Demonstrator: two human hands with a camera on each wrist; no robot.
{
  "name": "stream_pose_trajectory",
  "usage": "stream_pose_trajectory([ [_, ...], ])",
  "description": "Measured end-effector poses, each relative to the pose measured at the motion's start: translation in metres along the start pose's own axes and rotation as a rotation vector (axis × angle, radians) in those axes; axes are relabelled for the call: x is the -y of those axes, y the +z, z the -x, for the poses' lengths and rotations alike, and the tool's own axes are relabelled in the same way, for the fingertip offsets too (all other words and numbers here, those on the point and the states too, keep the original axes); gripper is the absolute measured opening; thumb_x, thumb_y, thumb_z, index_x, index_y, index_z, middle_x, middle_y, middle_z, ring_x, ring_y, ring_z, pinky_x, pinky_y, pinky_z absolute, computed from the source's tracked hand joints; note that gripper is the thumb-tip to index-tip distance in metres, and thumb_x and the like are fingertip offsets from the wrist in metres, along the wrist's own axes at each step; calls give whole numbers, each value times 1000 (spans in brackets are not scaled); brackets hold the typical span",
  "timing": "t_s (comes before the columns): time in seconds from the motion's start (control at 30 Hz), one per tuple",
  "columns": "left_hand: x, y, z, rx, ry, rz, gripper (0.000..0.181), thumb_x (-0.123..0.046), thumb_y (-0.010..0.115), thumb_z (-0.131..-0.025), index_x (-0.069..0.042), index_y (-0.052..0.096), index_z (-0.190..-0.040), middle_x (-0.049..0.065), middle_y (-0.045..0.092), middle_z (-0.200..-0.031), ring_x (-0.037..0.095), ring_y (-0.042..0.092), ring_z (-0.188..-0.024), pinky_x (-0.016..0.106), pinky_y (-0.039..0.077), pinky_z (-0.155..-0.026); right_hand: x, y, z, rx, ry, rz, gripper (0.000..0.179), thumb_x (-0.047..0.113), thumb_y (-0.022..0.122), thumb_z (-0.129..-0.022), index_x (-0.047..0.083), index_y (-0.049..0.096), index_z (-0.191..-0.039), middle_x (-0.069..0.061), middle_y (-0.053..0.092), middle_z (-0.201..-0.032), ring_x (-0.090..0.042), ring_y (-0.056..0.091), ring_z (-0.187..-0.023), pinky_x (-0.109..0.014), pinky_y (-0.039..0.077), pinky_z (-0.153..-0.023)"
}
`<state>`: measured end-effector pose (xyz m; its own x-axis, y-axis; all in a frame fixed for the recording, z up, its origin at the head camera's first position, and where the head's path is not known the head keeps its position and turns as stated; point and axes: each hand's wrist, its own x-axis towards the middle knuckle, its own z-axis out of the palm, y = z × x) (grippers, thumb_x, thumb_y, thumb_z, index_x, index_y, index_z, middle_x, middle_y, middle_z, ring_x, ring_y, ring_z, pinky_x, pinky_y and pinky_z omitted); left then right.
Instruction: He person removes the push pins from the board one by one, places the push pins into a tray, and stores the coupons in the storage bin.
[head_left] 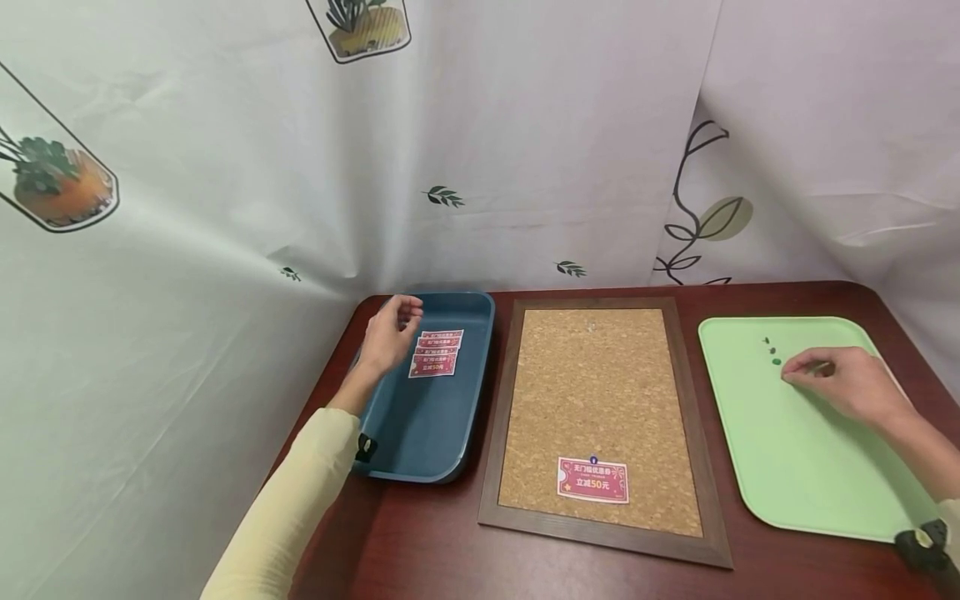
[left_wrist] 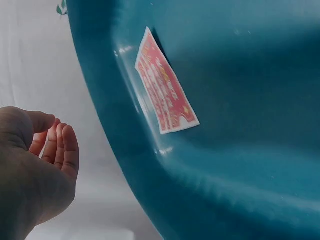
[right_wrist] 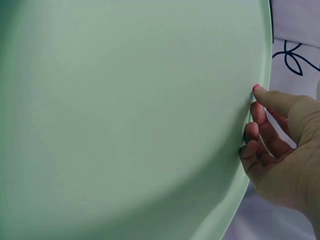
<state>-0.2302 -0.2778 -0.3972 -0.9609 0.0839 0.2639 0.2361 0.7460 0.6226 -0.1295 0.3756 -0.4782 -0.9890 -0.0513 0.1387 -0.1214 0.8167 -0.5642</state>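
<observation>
My left hand hovers over the far left part of the blue tray, its fingers loosely bent and nothing visible between them. Beside it, several overlapping red and white coupons lie in that tray; the left wrist view also has the coupon stack. Over the green tray, my right hand brings thumb and index tips together. A tiny pink pushpin head shows at the thumb tip, mostly hidden by the fingers. Small dark green pushpins lie just left of these fingertips.
Between the trays lies a wood-framed cork board. One coupon is on its near part, with a blue pushpin at its top edge. A clear pin sits near the board's far edge. A patterned curtain hangs behind the table.
</observation>
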Motion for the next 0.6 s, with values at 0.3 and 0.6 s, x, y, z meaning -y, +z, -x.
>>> stream_pose_trajectory([
  [0.3,-23,2,5,79,81,84,25,-9,62,-108,0,62,-132,15,69,-118,30,66,-112,48,54,-100,-1,-4,1,-14,31,-19,20,21,83,-94,3,79,-101,3,72,-79,12,54,-69,-22,42,-60],
  [0.6,-37,7,9,131,127,142,24,-10,63,-108,-4,63,-131,16,70,-119,28,67,-111,49,55,-100,-1,-17,5,-1,83,-28,35,28,76,-100,-2,75,-117,-9,77,-90,19,50,-72,-21,39,-62],
])
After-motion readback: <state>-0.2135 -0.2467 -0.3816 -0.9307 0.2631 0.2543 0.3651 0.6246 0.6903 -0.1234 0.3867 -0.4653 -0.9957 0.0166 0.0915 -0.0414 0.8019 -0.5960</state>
